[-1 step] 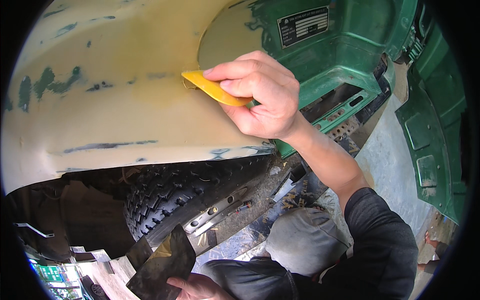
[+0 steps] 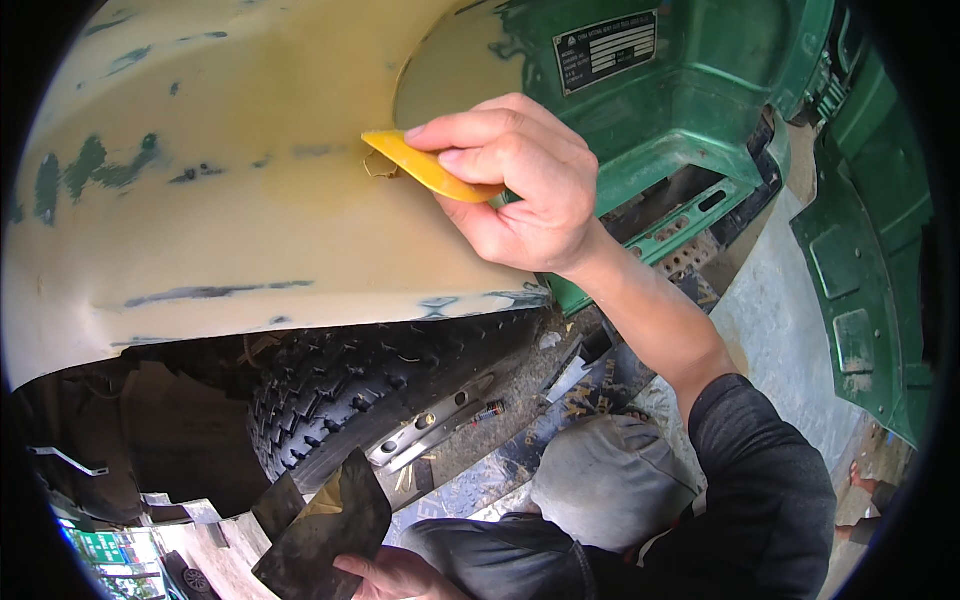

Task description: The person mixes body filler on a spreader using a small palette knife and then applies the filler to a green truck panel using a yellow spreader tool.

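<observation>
My right hand (image 2: pixel 520 180) pinches a yellow putty spreader (image 2: pixel 435 170) between thumb and fingers. The spreader's far tip touches or hovers just over the putty-coated body panel (image 2: pixel 250 240), beside the rounded edge of the green door opening; I cannot tell which. A small ridge of putty (image 2: pixel 379 165) lies on the panel under that tip. Low in the picture, my left hand (image 2: pixel 400 575) grips the edge of a dark, flat board (image 2: pixel 335 530) that carries a smear of yellowish putty (image 2: pixel 325 498). Most of its fingers are hidden under the board.
Below the panel edge are a black treaded tyre (image 2: pixel 320 400) and a metal bar with holes (image 2: pixel 425 430). A green step frame (image 2: pixel 690 225) is behind my right forearm, and a green door (image 2: pixel 860 290) stands at the far right. A label plate (image 2: pixel 605 52) is fixed to the green bodywork.
My right hand and the spreader have shifted slightly upward along the panel, uncovering a bit more of the putty ridge. The left hand and board have stayed in place.
</observation>
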`<state>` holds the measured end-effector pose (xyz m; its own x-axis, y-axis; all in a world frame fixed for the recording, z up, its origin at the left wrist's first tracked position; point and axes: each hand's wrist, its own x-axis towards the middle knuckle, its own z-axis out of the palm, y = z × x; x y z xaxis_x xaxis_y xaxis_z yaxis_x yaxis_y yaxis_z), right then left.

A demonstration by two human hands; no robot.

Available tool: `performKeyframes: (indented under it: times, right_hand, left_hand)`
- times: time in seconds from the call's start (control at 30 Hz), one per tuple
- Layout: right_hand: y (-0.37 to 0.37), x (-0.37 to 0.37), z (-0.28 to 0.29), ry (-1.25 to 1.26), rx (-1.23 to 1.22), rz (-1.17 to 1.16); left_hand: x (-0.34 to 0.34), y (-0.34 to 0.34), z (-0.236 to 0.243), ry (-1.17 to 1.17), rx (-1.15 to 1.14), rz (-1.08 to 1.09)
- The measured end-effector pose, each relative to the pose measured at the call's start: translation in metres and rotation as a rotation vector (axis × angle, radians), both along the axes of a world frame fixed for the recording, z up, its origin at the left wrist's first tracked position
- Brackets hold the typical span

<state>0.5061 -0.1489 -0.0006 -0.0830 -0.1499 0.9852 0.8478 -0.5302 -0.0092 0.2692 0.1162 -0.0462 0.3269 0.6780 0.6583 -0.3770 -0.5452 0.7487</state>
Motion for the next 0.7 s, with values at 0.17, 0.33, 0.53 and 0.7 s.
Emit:
performKeyframes:
  times: [0.17, 0.33, 0.53, 0.7]
  right_hand:
    - [0.008, 0.006, 0.000, 0.009, 0.040, -0.003]
    - [0.010, -0.001, -0.002, 0.082, 0.034, 0.090]
    - [0.010, -0.012, -0.001, 0.248, 0.060, 0.288]
    - [-0.007, -0.016, 0.001, 0.359, -0.017, 0.516]
  left_hand:
    - [-0.003, 0.005, 0.000, 0.024, 0.006, -0.002]
    - [0.001, -0.003, 0.002, 0.013, -0.014, 0.027]
    - [-0.004, 0.002, -0.001, 0.102, -0.003, 0.051]
    - [-0.003, -0.001, 0.002, 0.173, 0.098, 0.095]
